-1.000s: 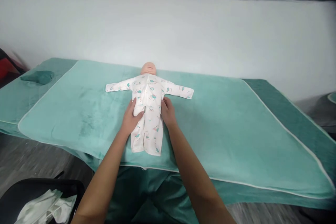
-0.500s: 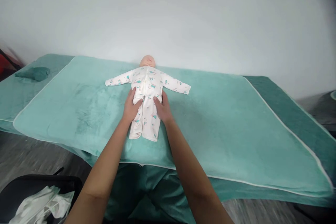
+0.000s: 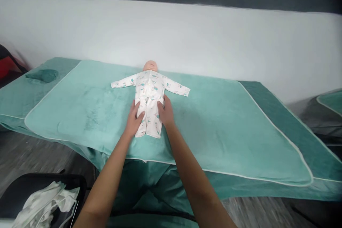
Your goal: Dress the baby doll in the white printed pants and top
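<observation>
A baby doll [image 3: 150,65] lies on its back, head toward the wall, wearing a white long-sleeved baby top [image 3: 149,82] with small coloured prints. Matching baby pants [image 3: 153,119] cover its legs, and no feet show past the hems. My left hand [image 3: 134,118] rests along the outer side of the left-hand pant leg, thumb on top and fingers extended. On the other leg's outer side lies my right hand [image 3: 166,112], its thumb against the cloth and its fingers stretched forward. Both sleeves spread outward, and no doll hands are visible.
A green padded bed cover [image 3: 227,124] with white piping lies under the doll. The bed's face hole [image 3: 42,75] is at the left. A black chair [image 3: 16,188] bearing crumpled white cloth [image 3: 45,203] stands front left. Behind the bed rises a white wall [image 3: 187,39].
Both hands have slid down the pant legs from near the waist toward the hems. The doll stays in place on the bed, while the camera view has shifted slightly.
</observation>
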The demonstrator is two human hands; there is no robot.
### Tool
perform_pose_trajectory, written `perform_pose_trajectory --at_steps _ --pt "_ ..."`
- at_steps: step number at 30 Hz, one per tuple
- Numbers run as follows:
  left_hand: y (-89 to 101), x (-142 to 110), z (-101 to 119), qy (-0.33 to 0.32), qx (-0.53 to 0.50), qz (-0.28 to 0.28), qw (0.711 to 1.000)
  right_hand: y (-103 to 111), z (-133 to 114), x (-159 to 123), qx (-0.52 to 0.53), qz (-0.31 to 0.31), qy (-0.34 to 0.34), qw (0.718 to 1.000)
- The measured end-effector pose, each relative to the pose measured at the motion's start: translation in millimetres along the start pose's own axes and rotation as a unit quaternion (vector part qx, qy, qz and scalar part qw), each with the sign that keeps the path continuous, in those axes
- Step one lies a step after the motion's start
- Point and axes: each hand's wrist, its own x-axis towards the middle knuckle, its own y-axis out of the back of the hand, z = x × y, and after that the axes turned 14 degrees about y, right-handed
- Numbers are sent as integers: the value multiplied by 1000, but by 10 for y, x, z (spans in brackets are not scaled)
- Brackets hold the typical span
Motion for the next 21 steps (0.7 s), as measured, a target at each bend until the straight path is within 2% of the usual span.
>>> perform_pose_trajectory --at_steps 4,6,8,13,18,21 --pt "18 -571 -111 -42 49 -39 997 124 -138 -273 -44 -76 34 996" --pt "-18 -814 -173 -85 89 -25 992 206 -209 -460 -78 -97 58 990" --pt "-74 -992 -239 -131 126 13 983 287 -283 -665 -119 -115 89 982" --pt "-195 -1179 -391 -189 180 82 962 416 -440 -1150 -200 -138 139 960" --pt "-232 -1233 -467 -193 210 109 952 427 -504 -1421 -244 -115 162 949" --pt "-248 -1357 -421 -178 214 134 951 411 -507 -1504 -269 -100 173 942"
